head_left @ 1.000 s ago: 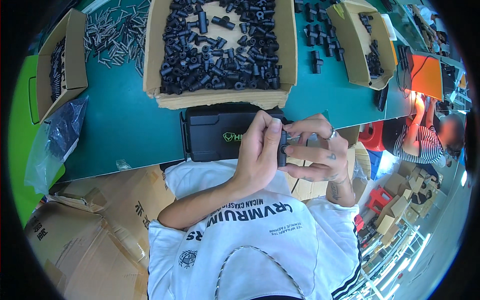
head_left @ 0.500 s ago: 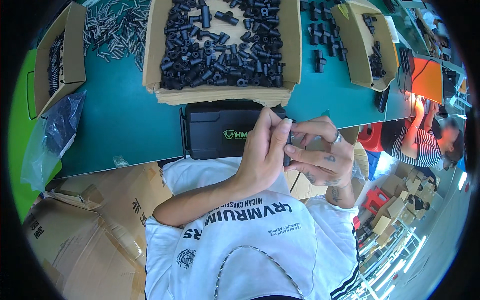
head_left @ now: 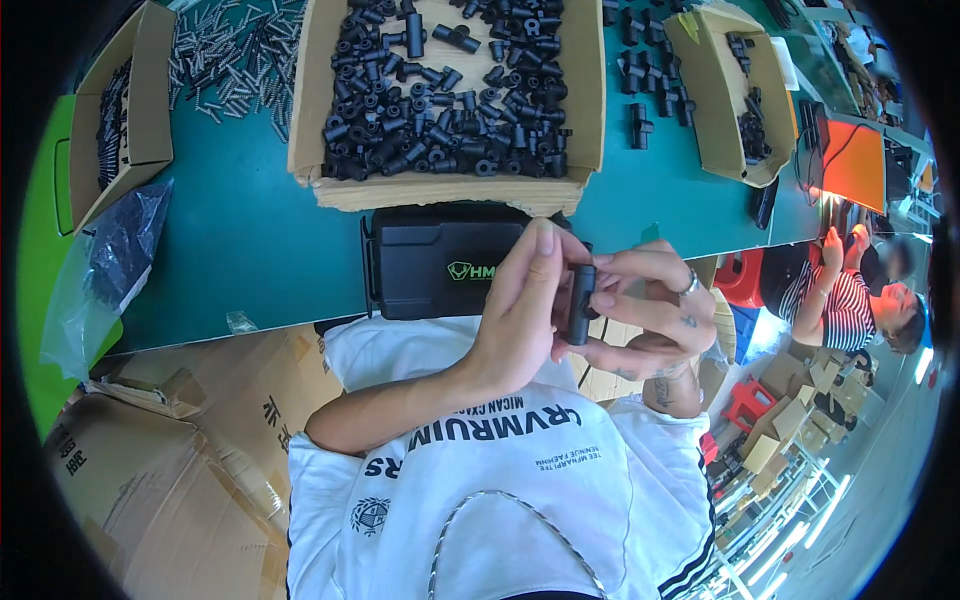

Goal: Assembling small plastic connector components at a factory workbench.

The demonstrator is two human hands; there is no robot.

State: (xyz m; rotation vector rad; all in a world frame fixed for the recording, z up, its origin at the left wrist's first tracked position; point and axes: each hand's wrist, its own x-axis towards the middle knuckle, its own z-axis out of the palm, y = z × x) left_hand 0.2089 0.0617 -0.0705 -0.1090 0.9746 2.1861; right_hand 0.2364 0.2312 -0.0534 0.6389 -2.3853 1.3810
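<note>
Both hands meet over the front edge of the green table, around a small black tubular fitting held about upright. My left hand closes on its left side, the thumb raised beside its upper end. On the other side, the ringed fingers and thumb of my right hand pinch the fitting. Just beyond lies a closed black plastic case with a green emblem, partly covered by my left hand. Behind the case, a shallow cardboard box holds many black T-shaped fittings.
Loose metal screws and a carton of dark screws are at the far left, above a plastic bag. Several fittings stand right of the box, before another carton. A person in a striped shirt sits at right.
The black fitting has turned and now shows more between my hands. My left thumb has lifted away from it, and the right fingers have shifted along it.
</note>
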